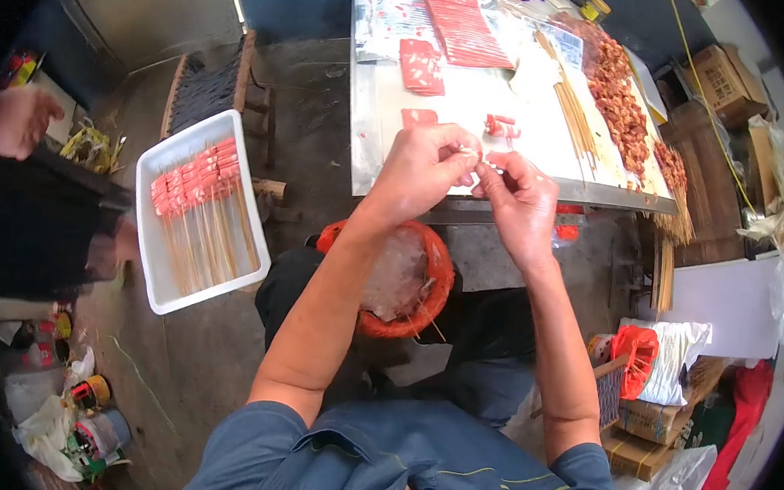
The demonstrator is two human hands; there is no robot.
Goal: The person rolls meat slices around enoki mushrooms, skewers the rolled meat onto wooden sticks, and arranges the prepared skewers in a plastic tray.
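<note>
My left hand (427, 169) and my right hand (517, 200) meet over the near edge of the table (477, 104). Thumb and fingers are pinched together on both, around something small and whitish that I cannot make out. Just beyond my fingers lie a few rolled red-and-white meat pieces (503, 126). A small meat slice (419, 117) is partly covered by my left hand. Farther back are a stack of meat slices (422, 67) and a larger spread of meat strips (464, 27). Thin bamboo skewers (575, 117) lie to the right.
Dark red meat skewers (617, 101) are piled along the table's right side. A white tray (160, 293) of meat skewers (197, 177) is at the left, beside a blurred person (40, 217). Below my arms stands a red-rimmed bucket (440, 272) lined with clear plastic.
</note>
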